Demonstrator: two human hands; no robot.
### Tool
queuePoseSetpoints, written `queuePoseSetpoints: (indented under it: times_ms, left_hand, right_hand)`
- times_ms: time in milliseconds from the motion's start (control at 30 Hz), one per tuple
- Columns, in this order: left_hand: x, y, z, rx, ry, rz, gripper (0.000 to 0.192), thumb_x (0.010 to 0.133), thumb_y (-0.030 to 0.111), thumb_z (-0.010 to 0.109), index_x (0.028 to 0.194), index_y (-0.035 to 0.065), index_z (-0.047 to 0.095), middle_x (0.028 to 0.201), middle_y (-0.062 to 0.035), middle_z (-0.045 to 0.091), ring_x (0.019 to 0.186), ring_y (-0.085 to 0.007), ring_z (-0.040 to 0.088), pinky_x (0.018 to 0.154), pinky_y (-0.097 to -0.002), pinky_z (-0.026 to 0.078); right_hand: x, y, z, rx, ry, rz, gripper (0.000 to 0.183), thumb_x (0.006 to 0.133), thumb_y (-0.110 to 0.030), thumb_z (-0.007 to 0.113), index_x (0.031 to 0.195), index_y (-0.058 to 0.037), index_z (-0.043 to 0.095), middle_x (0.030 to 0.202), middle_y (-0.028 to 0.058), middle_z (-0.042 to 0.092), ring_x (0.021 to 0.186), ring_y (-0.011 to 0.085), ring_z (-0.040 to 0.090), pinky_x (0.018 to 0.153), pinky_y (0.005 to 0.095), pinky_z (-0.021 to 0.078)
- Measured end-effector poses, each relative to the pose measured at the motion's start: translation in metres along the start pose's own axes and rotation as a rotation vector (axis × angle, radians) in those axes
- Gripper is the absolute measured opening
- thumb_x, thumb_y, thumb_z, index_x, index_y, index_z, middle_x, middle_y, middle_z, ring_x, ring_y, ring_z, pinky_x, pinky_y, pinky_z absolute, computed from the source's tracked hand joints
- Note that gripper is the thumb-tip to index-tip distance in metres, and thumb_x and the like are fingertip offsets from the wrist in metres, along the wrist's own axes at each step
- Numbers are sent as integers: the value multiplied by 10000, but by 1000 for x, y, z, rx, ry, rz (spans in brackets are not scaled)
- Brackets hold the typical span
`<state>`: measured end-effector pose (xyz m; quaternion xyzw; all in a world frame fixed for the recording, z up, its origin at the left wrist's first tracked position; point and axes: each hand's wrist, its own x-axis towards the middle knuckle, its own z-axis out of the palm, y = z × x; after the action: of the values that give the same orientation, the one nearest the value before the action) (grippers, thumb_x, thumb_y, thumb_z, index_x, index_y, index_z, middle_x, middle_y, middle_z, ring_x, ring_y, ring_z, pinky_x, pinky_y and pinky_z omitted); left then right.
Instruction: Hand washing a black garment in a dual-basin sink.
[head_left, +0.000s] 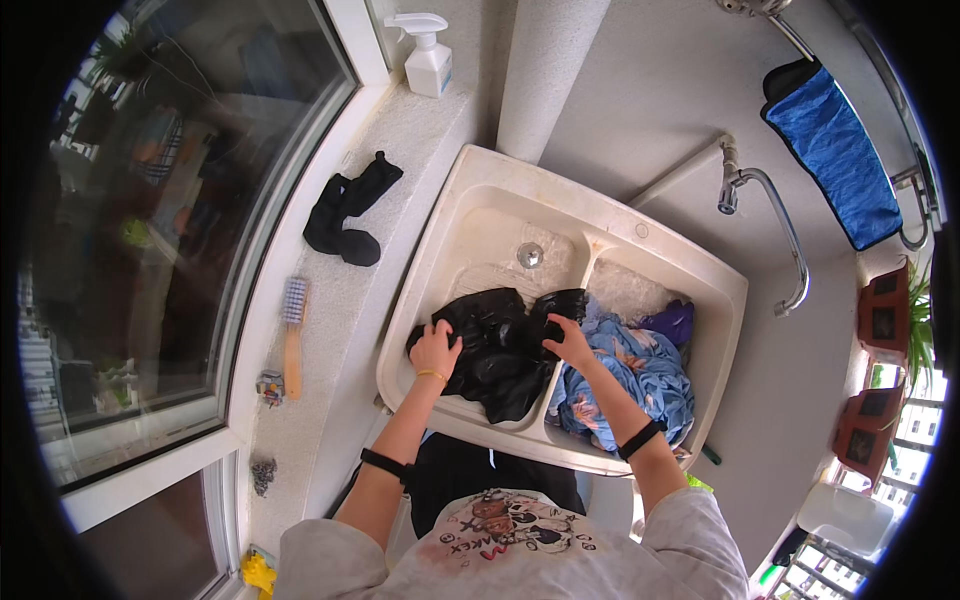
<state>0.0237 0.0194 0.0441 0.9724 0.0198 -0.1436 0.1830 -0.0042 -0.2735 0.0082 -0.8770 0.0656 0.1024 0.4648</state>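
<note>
Wet black cloth (491, 341) lies spread over the ribbed slope of the left basin of a cream two-basin laundry sink (720, 300). At its left part my left hand (437, 349) rests with curved fingers; whether it grips the cloth cannot be told. My right hand (568, 339) is at the cloth's right end by the divider, thumb and fingers bent around a bunched part. Blue floral fabric (637, 382) lies heaped in the right basin, with a purple cloth (670, 322) behind it and shallow sudsy water. A metal drain (529, 256) shows in the left basin.
On the ledge at left are a white spray bottle (427, 60), black socks (349, 214), a wooden-handled brush (295, 337) and steel wool (263, 476). A chrome faucet (787, 247) projects from the wall at right. A blue cloth (836, 150) hangs near planters (885, 311).
</note>
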Motion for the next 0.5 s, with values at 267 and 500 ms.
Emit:
queuePoseSetpoints:
  times_ms: [267,500]
  left_hand:
    - [-17,13,-5,-33,213,267,478,867,388,619,1257,135,509,1423,-198,344,1297,-380,367,1018,-478,367]
    - [48,16,24,-408,24,366,423,955,367,483,1281,97,486,1459,-245,284,1326,-444,306,1056,-566,290]
  right_hand:
    - [44,-11,58,-641,385,196,634,777,-429,693,1320,-161,505,1310,169,463,1130,348,493,879,513,439]
    - [23,-70,102,186,29,-64,254,790,-72,596,1041,-86,632,926,180,604,903,348,604,825,413,490]
